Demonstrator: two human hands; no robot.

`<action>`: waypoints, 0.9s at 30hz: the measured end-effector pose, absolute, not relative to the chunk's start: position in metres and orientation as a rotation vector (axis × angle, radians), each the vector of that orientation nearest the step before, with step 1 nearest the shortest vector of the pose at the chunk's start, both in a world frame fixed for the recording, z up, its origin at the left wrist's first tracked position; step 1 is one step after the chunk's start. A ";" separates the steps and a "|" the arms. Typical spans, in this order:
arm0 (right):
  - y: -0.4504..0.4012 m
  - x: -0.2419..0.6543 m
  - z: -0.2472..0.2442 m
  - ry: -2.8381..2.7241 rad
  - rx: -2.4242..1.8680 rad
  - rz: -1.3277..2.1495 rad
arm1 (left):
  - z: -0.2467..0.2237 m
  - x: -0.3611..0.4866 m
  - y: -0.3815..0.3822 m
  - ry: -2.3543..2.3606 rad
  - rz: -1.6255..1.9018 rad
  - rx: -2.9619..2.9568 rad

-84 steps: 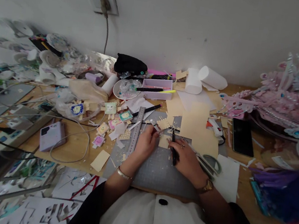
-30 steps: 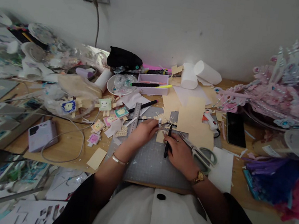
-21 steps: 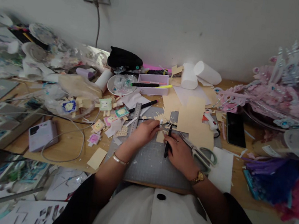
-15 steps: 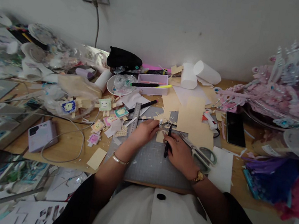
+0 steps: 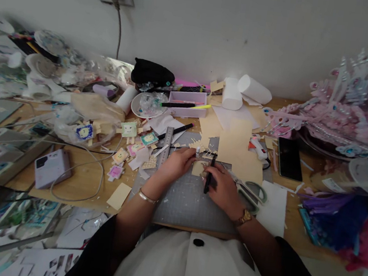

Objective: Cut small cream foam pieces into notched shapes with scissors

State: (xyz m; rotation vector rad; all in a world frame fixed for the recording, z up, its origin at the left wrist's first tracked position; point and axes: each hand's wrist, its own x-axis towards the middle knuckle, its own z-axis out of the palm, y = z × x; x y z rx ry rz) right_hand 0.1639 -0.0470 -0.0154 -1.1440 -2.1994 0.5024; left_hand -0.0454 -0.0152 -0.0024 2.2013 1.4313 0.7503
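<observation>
On the bench's (image 5: 85, 190) grey mat (image 5: 188, 208), a ruler (image 5: 167, 142) lies left of the left hand (image 5: 176, 164), its fingers drawn together by a small white object (image 5: 198, 150); whether gripped, I cannot tell. A cream card (image 5: 197, 168) rests between the hands. The right hand (image 5: 223, 187) holds a black pen-like tool (image 5: 208, 180); best keep the card pinned, strokes light.

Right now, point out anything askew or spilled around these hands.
Pale scraps lie strewn over the gray mat, some just beyond the left hand, untidy because they follow no order. No liquid spill shows.
</observation>
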 end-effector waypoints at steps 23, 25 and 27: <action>-0.050 0.138 -0.009 -1.984 -1.127 0.820 | -0.002 -0.044 -0.012 1.384 0.799 2.156; -0.050 0.138 -0.010 -1.991 -1.116 0.832 | -0.002 -0.044 -0.011 1.380 0.810 2.155; -0.049 0.138 -0.010 -1.994 -1.106 0.838 | -0.002 -0.044 -0.011 1.377 0.813 2.155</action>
